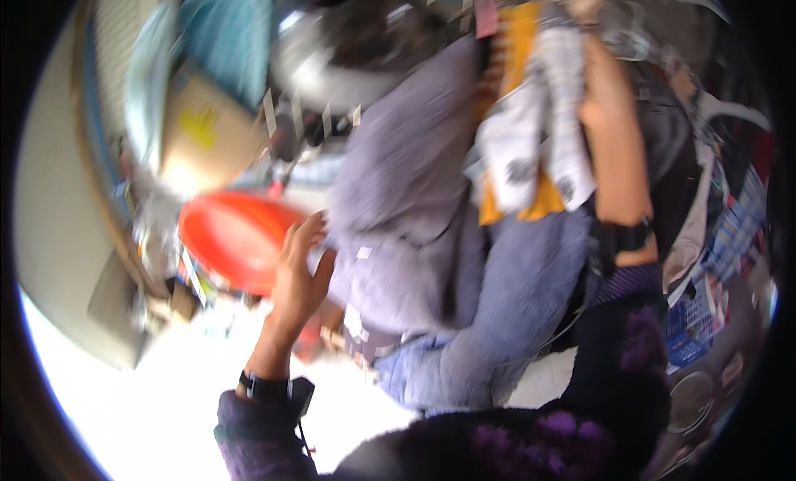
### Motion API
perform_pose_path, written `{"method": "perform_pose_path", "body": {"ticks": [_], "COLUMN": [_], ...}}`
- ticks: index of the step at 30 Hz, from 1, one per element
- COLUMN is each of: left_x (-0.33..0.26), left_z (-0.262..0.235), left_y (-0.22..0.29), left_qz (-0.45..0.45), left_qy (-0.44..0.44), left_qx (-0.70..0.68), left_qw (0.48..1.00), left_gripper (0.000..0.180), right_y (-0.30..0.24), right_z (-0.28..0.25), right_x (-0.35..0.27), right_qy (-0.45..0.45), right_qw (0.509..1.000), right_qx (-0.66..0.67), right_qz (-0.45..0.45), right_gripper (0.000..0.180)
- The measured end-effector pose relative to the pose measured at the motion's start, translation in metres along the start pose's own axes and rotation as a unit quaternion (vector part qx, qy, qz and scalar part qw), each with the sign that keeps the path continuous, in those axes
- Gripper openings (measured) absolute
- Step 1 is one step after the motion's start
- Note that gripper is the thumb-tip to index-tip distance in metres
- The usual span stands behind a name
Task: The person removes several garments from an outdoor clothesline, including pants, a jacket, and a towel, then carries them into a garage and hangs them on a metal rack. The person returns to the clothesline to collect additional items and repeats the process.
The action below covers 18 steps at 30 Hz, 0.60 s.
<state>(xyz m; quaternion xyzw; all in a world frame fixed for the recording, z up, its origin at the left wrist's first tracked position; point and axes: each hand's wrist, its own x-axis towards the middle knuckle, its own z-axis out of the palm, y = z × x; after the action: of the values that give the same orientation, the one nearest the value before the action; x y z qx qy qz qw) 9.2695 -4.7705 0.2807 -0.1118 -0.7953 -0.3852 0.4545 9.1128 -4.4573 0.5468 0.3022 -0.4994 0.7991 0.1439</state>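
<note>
My left hand [300, 274] is beside the edge of a hanging grey-purple plush garment [406, 174]. Its fingers and thumb are apart, and nothing shows in them. High at the upper right, my right hand [585, 4] is raised to the top of a row of hanging cloths; blur hides what its fingers do. Next to that forearm hang pale grey socks [531, 124] with dark patches, in front of a yellow cloth [520, 29]. Lower down hangs a blue-grey plush garment [522, 282].
Left of my left hand is a red basin [240, 240]. Beyond it stand a cardboard box [207, 133] and light-blue cloth [224, 37]. A shiny rounded metal thing [348, 54] sits at the back. To the right are a blue plastic basket [692, 319] and a checked cloth [734, 220].
</note>
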Motion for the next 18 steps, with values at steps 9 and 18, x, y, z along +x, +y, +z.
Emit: {"method": "perform_pose_path", "body": {"ticks": [9, 18], "left_x": [-0.247, -0.435], "left_z": [-0.237, -0.566], "left_y": [-0.064, -0.021], "left_qz": [-0.331, -0.489], "left_qy": [-0.074, 0.168], "left_qx": [0.012, 0.037], "left_qw": [0.941, 0.855], "left_gripper": [0.023, 0.028], "right_y": [0.157, 0.411], "right_z": [0.098, 0.359], "right_x": [-0.307, -0.516], "right_qy": [0.147, -0.201], "right_qw": [0.912, 0.904], "right_qx": [-0.302, -0.172], "right_qz": [-0.236, 0.336], "right_gripper": [0.022, 0.019]}}
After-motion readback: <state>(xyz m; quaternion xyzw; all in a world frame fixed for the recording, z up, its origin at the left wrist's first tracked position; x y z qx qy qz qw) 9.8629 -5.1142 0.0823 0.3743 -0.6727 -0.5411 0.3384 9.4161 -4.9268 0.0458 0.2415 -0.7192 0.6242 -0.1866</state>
